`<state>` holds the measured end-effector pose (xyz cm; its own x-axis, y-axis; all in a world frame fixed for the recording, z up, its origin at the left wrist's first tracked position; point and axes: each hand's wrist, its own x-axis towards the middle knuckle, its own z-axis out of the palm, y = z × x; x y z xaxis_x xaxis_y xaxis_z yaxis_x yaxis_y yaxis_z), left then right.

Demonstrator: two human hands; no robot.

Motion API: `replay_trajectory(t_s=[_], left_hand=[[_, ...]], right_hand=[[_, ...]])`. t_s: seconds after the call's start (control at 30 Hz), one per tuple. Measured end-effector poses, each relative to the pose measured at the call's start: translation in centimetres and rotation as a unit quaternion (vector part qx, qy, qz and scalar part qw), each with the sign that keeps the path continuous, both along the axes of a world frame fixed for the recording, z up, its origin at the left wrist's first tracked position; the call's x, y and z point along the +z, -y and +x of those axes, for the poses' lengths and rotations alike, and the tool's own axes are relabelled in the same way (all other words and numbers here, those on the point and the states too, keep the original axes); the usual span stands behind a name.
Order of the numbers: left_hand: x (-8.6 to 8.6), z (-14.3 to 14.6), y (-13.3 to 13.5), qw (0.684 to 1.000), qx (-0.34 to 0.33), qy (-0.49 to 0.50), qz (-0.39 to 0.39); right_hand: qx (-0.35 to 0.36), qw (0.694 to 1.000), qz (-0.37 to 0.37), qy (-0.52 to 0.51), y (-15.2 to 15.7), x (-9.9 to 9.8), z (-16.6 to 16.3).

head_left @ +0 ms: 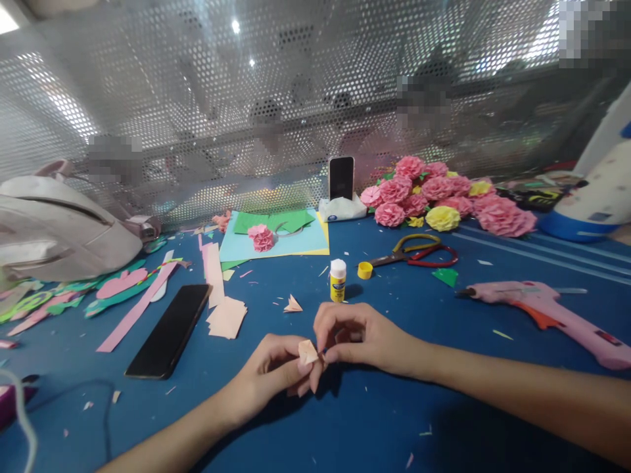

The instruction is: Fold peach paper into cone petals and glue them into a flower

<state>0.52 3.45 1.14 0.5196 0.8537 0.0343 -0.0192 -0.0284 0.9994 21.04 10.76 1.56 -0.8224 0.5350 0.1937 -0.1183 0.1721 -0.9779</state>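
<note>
My left hand (pixel 280 368) pinches a small folded piece of peach paper (pixel 308 352) between thumb and fingers. Close beside it, my right hand (pixel 362 335) has its thumb and fingertips pressed together by the paper's right edge; whether anything is between them is too small to make out. Just beyond the hands stands an uncapped glue stick (pixel 338 281), its yellow cap (pixel 365 270) lying to the right. Another folded peach piece (pixel 292 304) rests on the blue table, and a stack of peach paper squares (pixel 227 318) lies further left.
A black phone (pixel 168 332) and pink paper strips (pixel 138 305) lie left. Scissors (pixel 409 251) and a pink glue gun (pixel 547 312) are right. Paper flowers (pixel 428 190) and a phone propped on a tissue pack (pixel 342 209) stand before a perforated metal panel (pixel 207 118). A bag (pixel 64 223) sits far left.
</note>
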Motion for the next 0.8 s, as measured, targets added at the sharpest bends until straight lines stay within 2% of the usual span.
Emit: replay_trajectory(t_s=[0.23, 0.47, 0.8], left_hand=[[-0.33, -0.13, -0.40, 0.991, -0.046, 0.091, -0.081], [-0.08, -0.18, -0.19, 0.996, -0.046, 0.051, -0.058], [0.38, 0.07, 0.04, 0.999, -0.035, 0.008, -0.020]], right_hand=[[0.002, 0.999, 0.050, -0.009, 0.25, 0.16, -0.08], [0.005, 0.997, 0.075, 0.029, 0.39, 0.19, -0.12], [0.002, 0.997, -0.032, 0.068, 0.82, -0.02, -0.18]])
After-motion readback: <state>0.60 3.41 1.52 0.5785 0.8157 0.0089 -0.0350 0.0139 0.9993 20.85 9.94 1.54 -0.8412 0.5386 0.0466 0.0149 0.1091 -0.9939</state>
